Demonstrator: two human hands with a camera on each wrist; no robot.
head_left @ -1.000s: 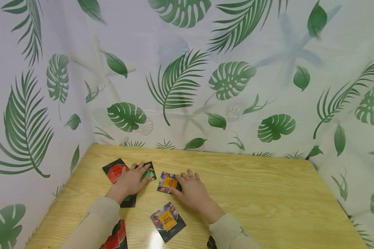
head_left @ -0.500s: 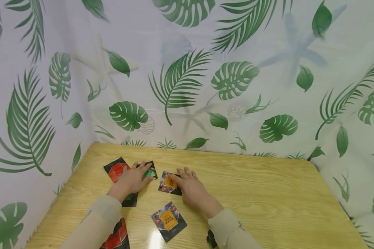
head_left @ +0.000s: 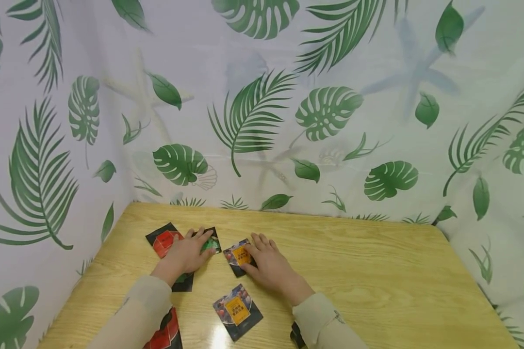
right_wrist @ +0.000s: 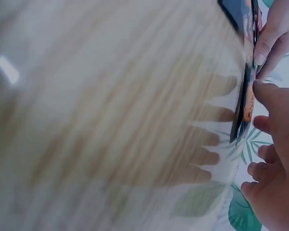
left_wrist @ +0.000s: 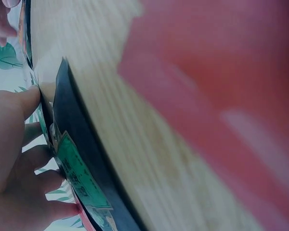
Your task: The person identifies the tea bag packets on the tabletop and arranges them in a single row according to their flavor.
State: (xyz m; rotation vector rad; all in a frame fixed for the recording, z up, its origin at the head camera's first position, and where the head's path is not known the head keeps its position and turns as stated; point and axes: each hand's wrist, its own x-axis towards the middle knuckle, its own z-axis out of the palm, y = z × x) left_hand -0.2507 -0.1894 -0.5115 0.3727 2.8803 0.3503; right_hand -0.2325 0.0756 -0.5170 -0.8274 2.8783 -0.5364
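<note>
Printed packets on a wood-grain table [head_left: 375, 281]. The far orange-labelled packet [head_left: 237, 258] lies left of the table's centre; the right hand [head_left: 268, 267], its fingers loosely extended rather than clenched, touches its right side. The left hand [head_left: 185, 255], fingers spread, rests on the far green-labelled packet [head_left: 211, 244], beside the far red-labelled packet [head_left: 163, 241]. The near orange-labelled packet [head_left: 237, 315] lies untouched between the forearms. Thin when seen edge-on from the right wrist, the packets are probably light, flexible and inclined to slide, with corners that may crease. Light finger pressure should suffice for shifting one; for lifting, pinch a free edge or corner.
</note>
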